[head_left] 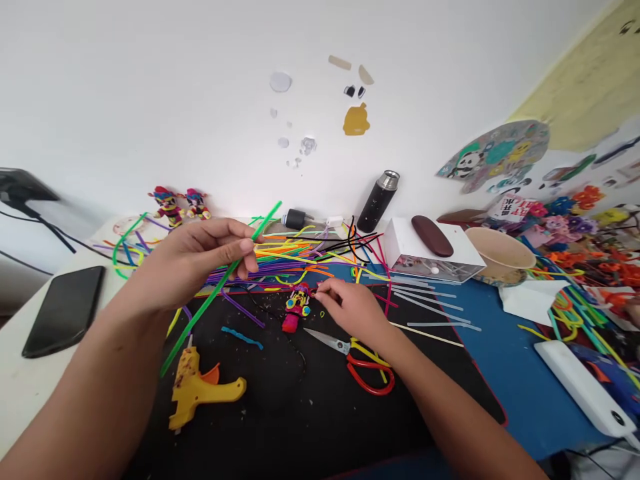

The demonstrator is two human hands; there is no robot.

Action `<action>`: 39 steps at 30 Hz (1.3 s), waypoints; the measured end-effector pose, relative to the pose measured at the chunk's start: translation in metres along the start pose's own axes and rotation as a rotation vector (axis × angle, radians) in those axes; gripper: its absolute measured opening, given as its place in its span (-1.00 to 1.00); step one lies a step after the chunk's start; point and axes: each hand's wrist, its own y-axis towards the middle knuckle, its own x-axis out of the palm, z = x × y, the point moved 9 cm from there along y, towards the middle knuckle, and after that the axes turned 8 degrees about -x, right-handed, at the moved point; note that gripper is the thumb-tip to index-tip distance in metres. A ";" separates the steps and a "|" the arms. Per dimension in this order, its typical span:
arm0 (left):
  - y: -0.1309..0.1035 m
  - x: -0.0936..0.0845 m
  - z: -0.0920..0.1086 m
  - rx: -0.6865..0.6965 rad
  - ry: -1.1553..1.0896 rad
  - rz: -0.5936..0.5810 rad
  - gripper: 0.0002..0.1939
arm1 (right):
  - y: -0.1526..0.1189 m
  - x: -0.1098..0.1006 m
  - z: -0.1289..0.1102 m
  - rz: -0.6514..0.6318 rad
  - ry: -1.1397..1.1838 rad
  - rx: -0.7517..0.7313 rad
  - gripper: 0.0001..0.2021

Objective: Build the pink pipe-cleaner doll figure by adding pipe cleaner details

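A long green pipe cleaner point(219, 288) is pinched between the thumb and fingers of my left hand point(210, 250), slanting down toward the lower left. My right hand point(347, 303) is low over the black mat, fingertips bunched together beside a small colourful pipe-cleaner doll point(299, 307). Whether those fingers grip the doll's edge or something small, I cannot make out. Just below the right hand lie scissors point(353, 357) with red and yellow handles. A twisted blue pipe-cleaner piece point(243, 337) and a tiny yellow loop point(323, 314) rest on the mat.
A yellow glue gun point(200, 387) lies at the front left, near a black phone point(64, 310). Behind the mat are piled pipe cleaners point(285, 257), a black flask point(379, 201) and a white box point(430, 250). Clear glue sticks point(430, 303) lie right; two finished dolls point(170, 205) stand back left.
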 end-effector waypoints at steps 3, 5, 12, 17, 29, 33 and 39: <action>0.000 0.007 -0.001 0.004 0.037 -0.027 -0.85 | 0.004 -0.004 0.024 -0.072 -0.187 0.054 -0.81; -0.002 0.009 -0.001 0.001 0.033 -0.028 -0.83 | 0.007 0.000 0.032 -0.127 -0.278 0.067 -0.77; -0.006 0.012 -0.011 -0.052 -0.003 -0.044 -0.82 | 0.025 0.020 0.042 -0.186 -0.411 0.091 -0.68; -0.007 0.013 -0.013 -0.064 -0.005 -0.048 -0.80 | 0.030 0.025 0.045 -0.162 -0.387 0.094 -0.70; -0.007 0.029 -0.022 -0.102 -0.043 -0.092 -0.71 | 0.019 0.005 0.031 0.220 0.655 0.094 -0.63; -0.003 0.050 -0.032 -0.097 0.039 -0.151 -0.66 | 0.022 0.014 -0.001 0.185 1.153 0.142 -0.59; -0.001 0.054 -0.046 -0.125 0.040 -0.077 -0.61 | 0.029 0.041 -0.035 0.079 1.382 0.170 -0.55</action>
